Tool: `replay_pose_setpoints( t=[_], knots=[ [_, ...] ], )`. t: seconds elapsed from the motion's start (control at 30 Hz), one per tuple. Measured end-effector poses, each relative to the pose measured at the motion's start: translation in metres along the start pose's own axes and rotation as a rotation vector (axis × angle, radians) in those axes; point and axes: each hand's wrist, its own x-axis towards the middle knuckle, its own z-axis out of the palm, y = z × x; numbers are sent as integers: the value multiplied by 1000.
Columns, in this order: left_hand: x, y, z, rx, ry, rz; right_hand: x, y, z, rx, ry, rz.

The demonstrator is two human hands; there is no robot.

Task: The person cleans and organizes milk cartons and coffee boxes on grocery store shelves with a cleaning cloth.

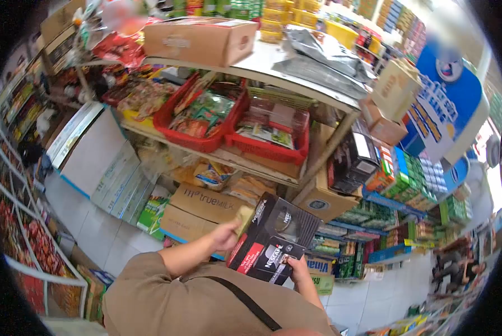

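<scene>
A black Nescafé coffee box (pixel 268 241) with a red panel and a clear window is held tilted in front of my body. My right hand (pixel 299 270) grips its lower right edge, fingers on the front face. At the box's left side, my left hand (pixel 226 236) is closed on a pale yellow cloth-like piece (pixel 243 216), which lies against the box's edge. Its exact kind is hard to make out. Just beyond my left hand stands a brown TH true MILK carton (pixel 198 207).
Ahead is a shelf with red baskets (pixel 189 139) of packets and a brown box (pixel 192 42) on its top. Another black box (pixel 352 159) sits to the right, near stacked green cartons. Wire racks (pixel 32 235) stand left; a person (pixel 458 269) sits far right.
</scene>
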Motion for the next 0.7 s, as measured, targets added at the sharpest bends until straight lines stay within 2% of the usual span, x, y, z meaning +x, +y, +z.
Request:
replay_pose_setpoints(
  t=[0.1, 0.2, 0.23, 0.27, 0.37, 0.47, 0.57, 0.6, 0.7],
  knots=[
    [-2, 36, 16, -18, -86, 224, 13, -13, -3, -68, -136, 30],
    [11, 64, 16, 172, -94, 274, 25, -21, 6, -85, -195, 83],
    [20, 76, 17, 312, 26, 369, 28, -22, 5, -118, -242, 105],
    [23, 90, 31, 333, -5, 381, 31, -24, 3, -152, -286, 122],
    [33, 136, 69, 904, 11, 231, 41, -24, 0, -229, -383, 130],
    [39, 146, 134, 1720, -73, -206, 44, -36, 22, -304, -462, 145],
    [57, 137, 158, 2055, -124, -261, 51, -39, 31, -294, -476, 158],
    [57, 139, 170, 1935, -175, -337, 49, -46, 37, -328, -475, 131],
    [73, 141, 134, 1537, -533, -98, 42, -66, 49, -406, -455, 67]
  ],
)
